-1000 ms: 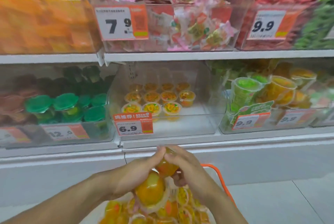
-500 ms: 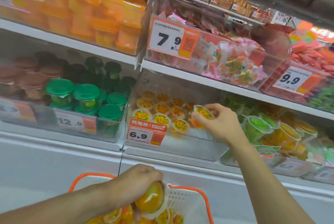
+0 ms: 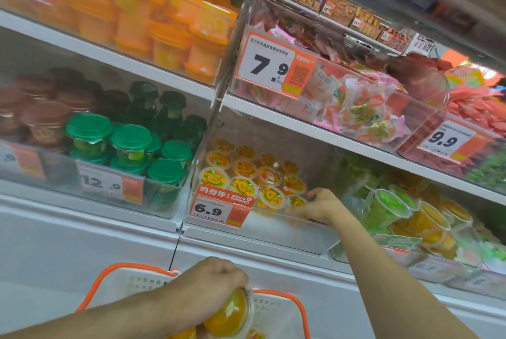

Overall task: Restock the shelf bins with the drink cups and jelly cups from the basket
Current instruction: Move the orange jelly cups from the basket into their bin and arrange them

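My right hand (image 3: 319, 206) reaches into the clear middle bin (image 3: 273, 232) marked 6.9 and holds a small orange jelly cup (image 3: 296, 201) at the front right of the rows of jelly cups (image 3: 246, 171) standing there. My left hand (image 3: 216, 282) grips another orange jelly cup (image 3: 228, 318) from above, just over the white basket (image 3: 273, 311) with its orange rim. More orange cups peek out under that hand at the frame's bottom edge.
Left of the bin stands a bin of green-lidded cups (image 3: 128, 147) priced 12.0. To the right is a bin of green and yellow drink cups (image 3: 405, 218). The shelf above carries orange tubs (image 3: 164, 24) and pink-wrapped sweets (image 3: 356, 111).
My right hand lowered its jelly cup from above the bin's rim down to the front row inside the bin. My left hand keeps its cup over the basket. The view tilted upward.
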Tool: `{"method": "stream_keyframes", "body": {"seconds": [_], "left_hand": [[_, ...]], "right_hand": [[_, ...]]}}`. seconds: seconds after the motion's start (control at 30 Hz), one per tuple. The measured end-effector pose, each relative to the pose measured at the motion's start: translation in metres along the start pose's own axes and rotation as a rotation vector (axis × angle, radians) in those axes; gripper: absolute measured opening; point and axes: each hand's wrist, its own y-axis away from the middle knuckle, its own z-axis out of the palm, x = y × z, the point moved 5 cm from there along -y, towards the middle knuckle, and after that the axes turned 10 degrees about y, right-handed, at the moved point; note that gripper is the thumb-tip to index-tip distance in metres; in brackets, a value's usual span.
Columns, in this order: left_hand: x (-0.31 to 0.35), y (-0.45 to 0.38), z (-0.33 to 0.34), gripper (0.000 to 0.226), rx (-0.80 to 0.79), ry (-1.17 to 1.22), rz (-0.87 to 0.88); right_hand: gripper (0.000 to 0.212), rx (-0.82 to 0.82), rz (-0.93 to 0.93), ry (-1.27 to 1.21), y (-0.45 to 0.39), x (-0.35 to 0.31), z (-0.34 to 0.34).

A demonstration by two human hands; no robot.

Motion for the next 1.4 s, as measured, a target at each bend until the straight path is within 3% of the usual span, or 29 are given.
{"method": "stream_keyframes", "body": {"seconds": [0.1,0.27,0.53,0.63,0.7,0.77,0.87,1.0,1.13,1.3,1.4], "left_hand": [[-0.002,-0.001,0.003,0.037,0.000,-0.029,-0.002],[-0.001,0.001,0.008,0.035,-0.022,-0.017,-0.046],[0.005,0.013,0.013,0.025,-0.008,0.218,-0.105],[0.007,0.015,0.016,0.024,0.040,0.398,-0.171],[0.010,0.017,0.021,0.019,0.004,0.540,-0.172],[0.014,0.021,0.021,0.020,-0.050,0.619,-0.108],[0.024,0.025,0.013,0.036,-0.046,0.587,0.154],[0.039,0.037,0.004,0.039,0.128,0.345,0.535],[0.049,0.048,0.005,0.046,0.217,-0.057,0.826],[0.057,0.050,0.008,0.051,0.151,-0.226,0.884],[0.059,0.050,0.012,0.075,0.118,-0.577,0.925]], "right_hand": [[0.101,0.030,0.007,-0.053,0.003,0.002,-0.002],[0.088,0.067,0.021,-0.031,0.001,0.006,0.000],[0.089,0.071,0.007,0.061,0.005,0.001,0.000],[0.069,0.362,-0.112,0.093,0.030,-0.007,-0.016],[0.041,0.614,-0.299,-0.058,0.067,-0.016,-0.021],[0.017,0.688,-0.449,-0.254,0.112,-0.024,-0.015],[0.005,0.327,-0.511,-0.627,0.160,-0.033,0.014],[0.030,-0.012,-0.378,-0.712,0.195,-0.034,0.051],[0.045,-0.383,-0.204,-1.077,0.212,-0.041,0.073],[0.059,-0.366,-0.227,-1.280,0.207,-0.040,0.068],[0.051,-0.184,-0.351,-1.159,0.188,-0.032,0.041]]}}
